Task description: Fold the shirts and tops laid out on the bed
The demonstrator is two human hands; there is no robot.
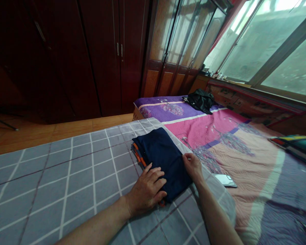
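Note:
A folded navy blue garment (165,156) with orange trim along its left edge lies on a grey checked cloth (81,170). My left hand (149,187) rests on the garment's near left side, palm down with the fingers spread. At the right edge, my right hand (193,165) pinches the navy fabric between thumb and curled fingers. The folds inside the stack are mostly hidden.
A phone (224,180) lies right of my right forearm on a colourful quilted bedspread (239,146). Farther back sit a crumpled black item (200,100) and folded fabrics (295,146). Dark wardrobes (104,61) line the far wall; windows (267,51) stand at right.

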